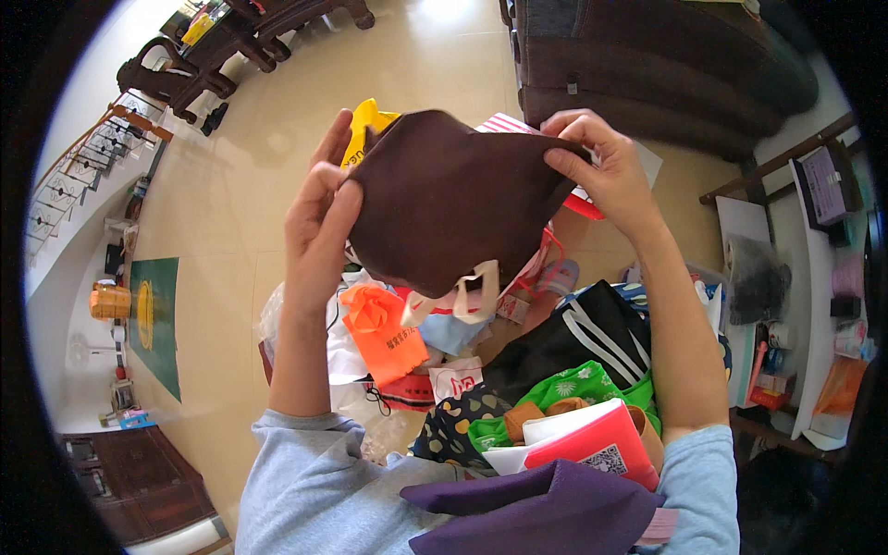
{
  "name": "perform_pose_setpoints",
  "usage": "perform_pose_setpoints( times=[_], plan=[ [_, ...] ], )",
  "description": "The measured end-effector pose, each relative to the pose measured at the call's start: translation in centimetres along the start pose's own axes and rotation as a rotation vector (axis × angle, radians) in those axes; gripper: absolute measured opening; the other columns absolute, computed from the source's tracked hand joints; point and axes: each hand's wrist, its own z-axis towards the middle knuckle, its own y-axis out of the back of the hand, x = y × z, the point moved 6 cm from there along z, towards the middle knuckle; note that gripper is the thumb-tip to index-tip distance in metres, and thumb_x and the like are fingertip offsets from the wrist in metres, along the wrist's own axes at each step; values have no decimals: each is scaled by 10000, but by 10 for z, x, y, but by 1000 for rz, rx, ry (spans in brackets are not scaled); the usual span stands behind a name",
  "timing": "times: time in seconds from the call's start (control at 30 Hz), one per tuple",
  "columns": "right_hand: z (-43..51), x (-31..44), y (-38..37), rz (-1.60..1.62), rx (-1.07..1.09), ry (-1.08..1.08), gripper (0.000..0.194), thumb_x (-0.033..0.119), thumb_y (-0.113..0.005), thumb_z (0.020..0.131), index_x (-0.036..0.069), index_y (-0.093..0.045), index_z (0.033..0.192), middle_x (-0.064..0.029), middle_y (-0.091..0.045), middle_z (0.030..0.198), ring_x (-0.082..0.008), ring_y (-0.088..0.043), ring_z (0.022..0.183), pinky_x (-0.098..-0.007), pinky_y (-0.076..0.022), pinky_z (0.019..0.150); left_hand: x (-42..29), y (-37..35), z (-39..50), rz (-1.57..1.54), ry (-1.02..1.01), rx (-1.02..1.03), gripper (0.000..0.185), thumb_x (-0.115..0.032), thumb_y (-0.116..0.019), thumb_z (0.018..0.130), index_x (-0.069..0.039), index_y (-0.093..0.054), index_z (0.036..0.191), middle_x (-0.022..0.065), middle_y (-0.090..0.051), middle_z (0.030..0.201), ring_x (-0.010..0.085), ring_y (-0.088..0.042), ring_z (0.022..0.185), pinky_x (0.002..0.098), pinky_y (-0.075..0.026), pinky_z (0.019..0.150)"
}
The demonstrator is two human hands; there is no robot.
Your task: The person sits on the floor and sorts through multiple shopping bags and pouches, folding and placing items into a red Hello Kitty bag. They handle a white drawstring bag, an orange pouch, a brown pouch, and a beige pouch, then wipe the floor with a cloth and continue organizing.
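Note:
Both hands hold up a dark brown fabric piece (451, 201), which looks like a folded cloth bag, spread between them. My left hand (322, 215) pinches its left edge between thumb and fingers. At the upper right corner, my right hand (603, 166) grips the edge. Cream straps (479, 298) show just below the brown fabric; whether they belong to it I cannot tell. Behind it, a yellow bag (364, 125) and a red-and-white striped bag (506, 125) are partly hidden. Under my hands lies an orange bag (388, 340) with writing.
Near my lap are a black bag with white straps (583, 333), a green patterned fabric (576, 388), a red-and-white folded bag (596, 444) and a purple fabric (534, 506). A dark sofa (652, 76) stands ahead right. Shelves (812, 291) line the right; a green mat (159, 319) lies left.

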Motion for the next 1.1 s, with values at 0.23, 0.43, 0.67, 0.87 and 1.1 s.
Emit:
perform_pose_setpoints(
  times=[0.23,0.43,0.67,0.87,1.1],
  plan=[
    [-13,3,-10,335,409,-72,374,408,-786,697,118,-576,808,-192,-493,1351,-318,-396,1331,-413,-293,1099,-15,0,-13,-131,-61,488,193,-81,-699,824,-32,-525,756,182,-586,1138,298,-544,1033,440,-387,972],
    [-20,-1,-23,257,511,-299,342,327,-730,801,63,-636,999,-86,-641,1089,-159,-583,1002,-299,-457,898,-49,16,-34,223,-459,190,204,-56,-659,840,-36,-476,752,125,-635,920,279,-582,902,516,-434,938],
    [-28,18,-56,77,663,-178,283,256,-727,823,1,-665,927,-43,-652,843,-114,-586,781,-278,-494,733,-48,34,-48,415,-443,-49,205,-104,-598,915,-37,-447,793,132,-597,945,270,-575,942,539,-442,974],
    [-26,49,-78,-333,370,276,150,159,-683,755,37,-636,828,-143,-622,822,-316,-623,769,-382,-511,681,-39,46,-56,384,-359,-110,228,-158,-627,919,-29,-462,829,146,-591,995,255,-569,978,515,-452,977],
    [-7,23,-33,54,37,-61,85,80,-636,886,9,-670,916,-31,-647,842,-66,-564,807,-229,-473,725,-30,62,-56,249,-152,-176,154,-47,-610,914,-34,-473,844,116,-607,1012,154,-569,916,377,-468,923]
  ],
)
